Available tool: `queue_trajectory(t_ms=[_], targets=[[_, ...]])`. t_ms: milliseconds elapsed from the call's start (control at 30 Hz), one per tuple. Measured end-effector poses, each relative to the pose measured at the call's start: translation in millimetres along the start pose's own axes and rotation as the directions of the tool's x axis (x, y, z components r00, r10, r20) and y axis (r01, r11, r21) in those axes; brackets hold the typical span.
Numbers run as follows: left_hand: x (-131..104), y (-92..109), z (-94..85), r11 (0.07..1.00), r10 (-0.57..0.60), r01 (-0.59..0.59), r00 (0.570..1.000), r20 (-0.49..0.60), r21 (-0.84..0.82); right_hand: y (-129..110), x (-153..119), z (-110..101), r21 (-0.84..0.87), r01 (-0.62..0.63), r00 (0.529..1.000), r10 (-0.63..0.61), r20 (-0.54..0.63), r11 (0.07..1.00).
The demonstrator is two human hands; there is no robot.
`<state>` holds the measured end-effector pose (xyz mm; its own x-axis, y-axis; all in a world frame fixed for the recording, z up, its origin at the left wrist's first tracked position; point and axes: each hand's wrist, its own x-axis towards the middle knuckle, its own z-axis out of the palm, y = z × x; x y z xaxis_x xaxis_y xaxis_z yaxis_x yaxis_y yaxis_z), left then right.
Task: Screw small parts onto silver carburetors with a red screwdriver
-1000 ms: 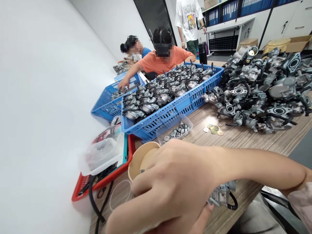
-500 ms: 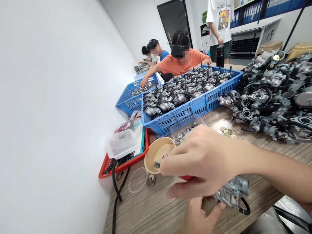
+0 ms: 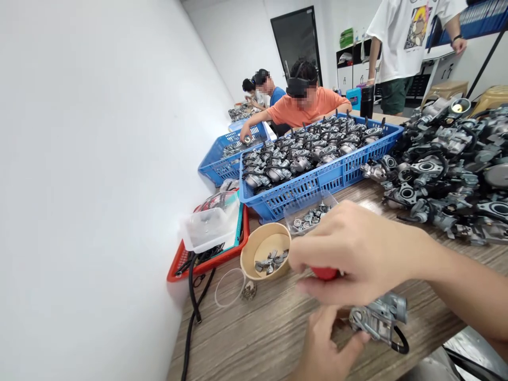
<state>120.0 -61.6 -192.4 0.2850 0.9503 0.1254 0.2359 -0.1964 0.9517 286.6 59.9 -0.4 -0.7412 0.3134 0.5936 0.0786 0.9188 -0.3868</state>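
Observation:
My right hand (image 3: pixel 357 254) is closed round a red object (image 3: pixel 325 272), mostly hidden by the fingers, above a metal carburetor (image 3: pixel 377 320). From the bottom edge, my left hand (image 3: pixel 327 344) grips the left side of this carburetor, its thumb on the lower part. A short black hose (image 3: pixel 400 341) curves off the carburetor's right end. Left of my right hand stands a tan bowl (image 3: pixel 252 256) with small metal pieces (image 3: pixel 272 262) in it.
A blue crate (image 3: pixel 301 196) full of carburetors stands ahead, with a clear tray (image 3: pixel 291 225) of small parts before it. More carburetors (image 3: pixel 432 169) are heaped at right. A red basket (image 3: pixel 214 270) and black hoses lie left. Several people are beyond.
My right hand has moved right, away from the bowl, with the red object in it. More of the bowl's metal pieces show. My left hand stays on the carburetor. The view has shifted slightly.

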Motion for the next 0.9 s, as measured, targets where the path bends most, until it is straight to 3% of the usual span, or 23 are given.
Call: queue_trajectory(t_ms=[67, 133, 233, 300, 433, 567, 900], targets=[[4.5, 11.0, -3.8, 0.999, 0.003, -0.001, 0.999, 0.042, -0.032, 10.6, -1.1, -7.5, -0.061, -0.038, 0.996, 0.034, -0.08, 0.997], [6.8, 17.9, -6.2, 0.999, -0.003, 0.005, 0.999, 0.038, -0.04, 26.1, -2.1, -15.7, -0.139, -0.16, 0.984, 0.147, -0.097, 0.977], [5.7, 14.9, -4.3, 0.999, -0.027, 0.027, 1.0, 0.012, -0.037, 52.9, -2.8, -21.0, -0.261, -0.35, 0.932, 0.363, 0.005, 0.9], [3.8, 7.3, -1.0, 0.998, -0.012, 0.012, 1.0, -0.002, -0.056, 69.4, -2.6, -16.7, -0.272, -0.395, 0.901, 0.427, 0.071, 0.878], [2.9, -2.4, 2.7, 0.996, 0.066, -0.068, 0.997, -0.051, -0.049, 92.5, -2.8, 3.5, -0.264, -0.396, 0.884, 0.443, 0.151, 0.879], [6.0, 1.2, 1.8, 0.997, 0.074, -0.074, 0.997, -0.023, -0.009, 101.6, -4.6, 17.1, -0.28, -0.389, 0.873, 0.448, 0.19, 0.878], [6.1, 9.3, -2.2, 0.998, 0.026, -0.026, 1.0, 0.002, -0.052, 92.1, -3.7, -5.4, -0.269, -0.382, 0.904, 0.419, 0.092, 0.884]])
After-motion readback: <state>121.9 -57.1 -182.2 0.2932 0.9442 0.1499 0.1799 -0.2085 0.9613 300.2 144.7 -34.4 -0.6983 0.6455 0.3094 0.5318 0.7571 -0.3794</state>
